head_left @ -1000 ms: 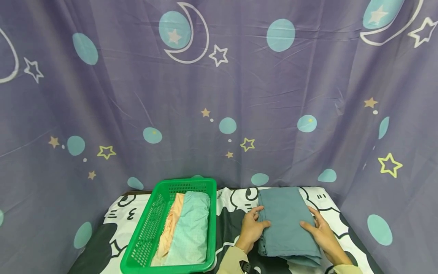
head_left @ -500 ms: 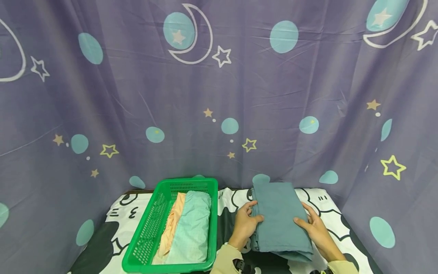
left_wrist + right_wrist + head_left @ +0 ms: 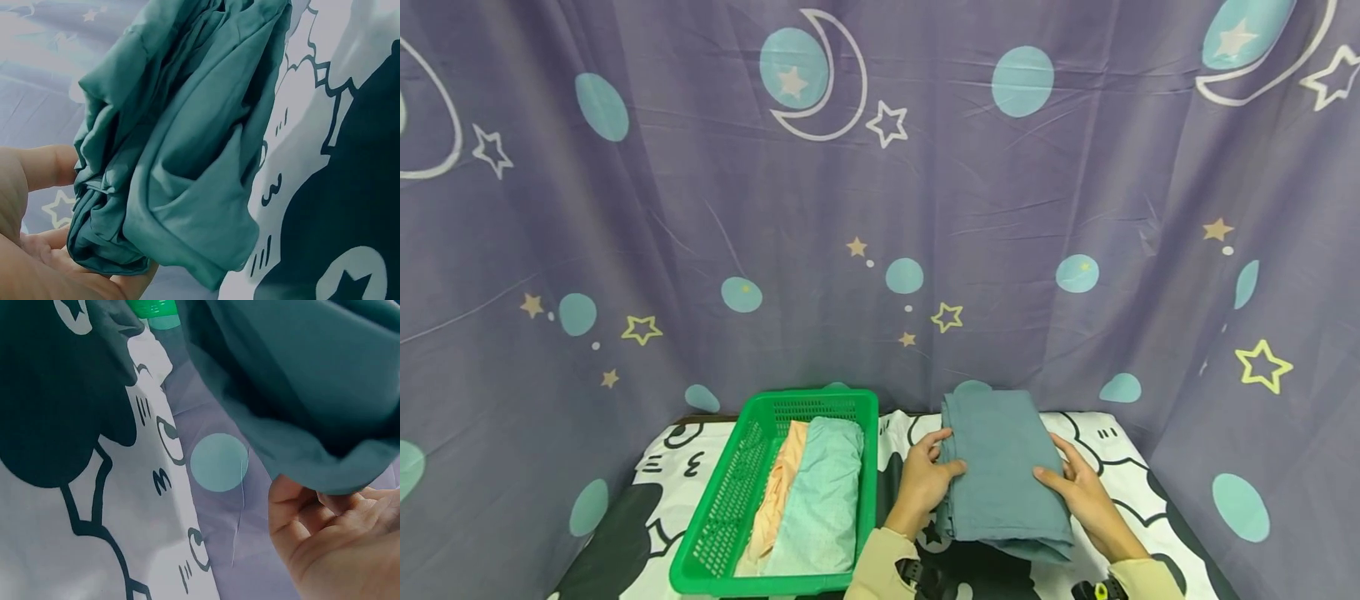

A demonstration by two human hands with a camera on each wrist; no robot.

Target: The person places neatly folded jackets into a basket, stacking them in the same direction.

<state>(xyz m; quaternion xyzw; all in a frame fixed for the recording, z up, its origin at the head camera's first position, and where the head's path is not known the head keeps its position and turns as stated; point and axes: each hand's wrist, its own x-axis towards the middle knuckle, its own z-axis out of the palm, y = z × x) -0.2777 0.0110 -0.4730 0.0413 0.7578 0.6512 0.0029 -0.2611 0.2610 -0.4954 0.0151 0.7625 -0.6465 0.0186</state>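
A folded blue-grey cloth (image 3: 1003, 475) is held between my two hands, right of the basket in the head view. My left hand (image 3: 922, 477) grips its left edge, thumb on top and fingers at the side. On the opposite edge, my right hand (image 3: 1086, 493) pinches it the same way. The left wrist view shows the many stacked layers of the cloth (image 3: 187, 156) hanging above the sheet. From the right wrist, the cloth's rounded fold (image 3: 312, 412) sits over curled fingers (image 3: 290, 509), which are partly hidden beneath it.
A green plastic basket (image 3: 868, 483) stands to the left, with a folded light-aqua cloth (image 3: 820, 500) and a peach cloth (image 3: 778, 492) inside. Black-and-white cartoon sheet (image 3: 1131, 467) covers the surface. A purple star-and-moon curtain (image 3: 820, 208) hangs behind and around.
Both hands have carried the blue-grey cloth left and slightly up, away from the surface and closer to the basket. The basket and its cloths stay put.
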